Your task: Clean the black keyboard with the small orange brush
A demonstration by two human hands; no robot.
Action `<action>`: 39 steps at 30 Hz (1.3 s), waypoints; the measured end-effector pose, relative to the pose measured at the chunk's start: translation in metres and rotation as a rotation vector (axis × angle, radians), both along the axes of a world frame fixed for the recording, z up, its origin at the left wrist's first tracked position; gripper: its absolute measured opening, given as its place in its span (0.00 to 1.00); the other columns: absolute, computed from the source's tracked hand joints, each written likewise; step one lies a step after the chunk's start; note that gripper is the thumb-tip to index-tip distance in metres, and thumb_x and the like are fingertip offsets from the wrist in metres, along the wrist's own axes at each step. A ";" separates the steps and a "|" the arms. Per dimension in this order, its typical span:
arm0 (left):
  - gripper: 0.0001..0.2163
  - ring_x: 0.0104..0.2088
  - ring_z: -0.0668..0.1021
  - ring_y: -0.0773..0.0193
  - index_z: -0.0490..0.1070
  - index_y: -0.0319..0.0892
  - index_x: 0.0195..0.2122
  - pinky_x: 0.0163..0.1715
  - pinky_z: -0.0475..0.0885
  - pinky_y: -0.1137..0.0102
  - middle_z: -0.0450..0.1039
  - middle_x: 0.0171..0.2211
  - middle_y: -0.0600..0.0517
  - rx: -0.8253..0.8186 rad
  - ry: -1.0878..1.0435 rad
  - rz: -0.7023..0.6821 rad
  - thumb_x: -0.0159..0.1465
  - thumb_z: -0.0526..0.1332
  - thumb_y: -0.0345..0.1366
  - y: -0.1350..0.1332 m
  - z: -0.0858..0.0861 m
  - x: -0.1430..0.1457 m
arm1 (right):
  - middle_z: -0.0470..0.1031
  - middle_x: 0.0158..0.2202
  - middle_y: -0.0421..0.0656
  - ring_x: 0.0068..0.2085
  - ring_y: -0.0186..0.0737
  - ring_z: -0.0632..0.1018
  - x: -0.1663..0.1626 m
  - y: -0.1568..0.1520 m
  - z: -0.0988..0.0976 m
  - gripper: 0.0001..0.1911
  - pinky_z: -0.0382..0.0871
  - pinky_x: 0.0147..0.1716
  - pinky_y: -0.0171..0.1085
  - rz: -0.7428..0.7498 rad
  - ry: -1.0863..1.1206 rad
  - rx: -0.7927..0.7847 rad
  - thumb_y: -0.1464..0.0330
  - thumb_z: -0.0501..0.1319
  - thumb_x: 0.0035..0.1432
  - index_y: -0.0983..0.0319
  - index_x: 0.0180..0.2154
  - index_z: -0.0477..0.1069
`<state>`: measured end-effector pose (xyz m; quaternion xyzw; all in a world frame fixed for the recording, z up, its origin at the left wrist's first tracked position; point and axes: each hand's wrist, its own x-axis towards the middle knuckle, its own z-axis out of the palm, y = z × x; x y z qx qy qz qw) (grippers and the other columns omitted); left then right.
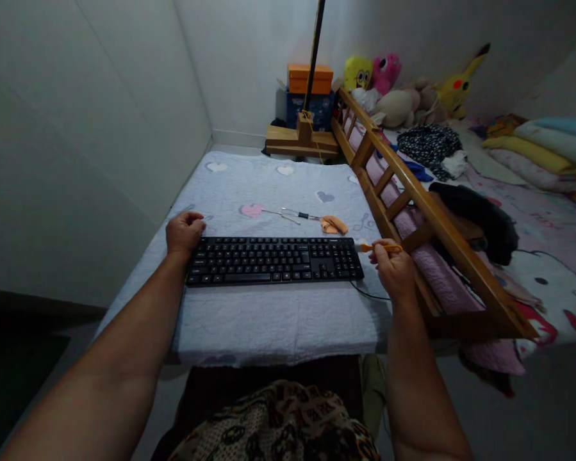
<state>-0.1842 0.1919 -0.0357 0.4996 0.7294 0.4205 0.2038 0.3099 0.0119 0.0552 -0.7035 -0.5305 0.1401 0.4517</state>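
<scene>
A black computer keyboard (pixel 273 261) lies flat across the table in front of me. My left hand (pixel 184 232) is closed at its upper left corner, fingers curled against the edge; their undersides are hidden. Beyond the right end, my right hand (pixel 392 266) pinches a small brush (pixel 388 248) by its yellow-orange handle. The brush's pale bristles point left and meet the keyboard's upper right corner, or hover just over it. Behind the keyboard lie a thin metal tool (pixel 280 214), a wire tool with a black grip (pixel 304 216) and a crumpled orange cloth (pixel 333 224).
A pale cloth with hearts (pixel 249 179) covers the table. Along its right side runs a wooden bed rail (pixel 412 198), close to my right hand. The keyboard's cable (pixel 368 294) trails right. Boxes (pixel 310 80) and a wooden stand (pixel 302 139) are behind; plush toys lie on the bed.
</scene>
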 end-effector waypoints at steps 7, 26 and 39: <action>0.13 0.34 0.74 0.62 0.80 0.38 0.42 0.43 0.73 0.66 0.77 0.33 0.53 0.001 0.010 -0.015 0.56 0.64 0.34 -0.001 0.001 -0.001 | 0.80 0.28 0.43 0.30 0.44 0.81 0.002 0.023 -0.020 0.22 0.74 0.30 0.39 -0.020 0.073 0.026 0.48 0.57 0.62 0.59 0.39 0.76; 0.13 0.34 0.76 0.61 0.80 0.40 0.40 0.43 0.74 0.66 0.77 0.31 0.53 0.002 0.004 0.004 0.54 0.64 0.35 -0.001 0.003 0.001 | 0.77 0.21 0.45 0.25 0.44 0.78 0.023 -0.022 0.000 0.19 0.69 0.27 0.38 0.026 -0.064 -0.210 0.52 0.57 0.60 0.58 0.26 0.74; 0.13 0.35 0.77 0.59 0.79 0.41 0.39 0.44 0.75 0.64 0.77 0.32 0.53 0.008 0.007 -0.003 0.54 0.64 0.37 -0.003 0.005 0.002 | 0.80 0.27 0.43 0.29 0.45 0.81 0.000 0.007 -0.014 0.22 0.74 0.30 0.39 0.033 0.058 -0.012 0.49 0.57 0.65 0.60 0.39 0.76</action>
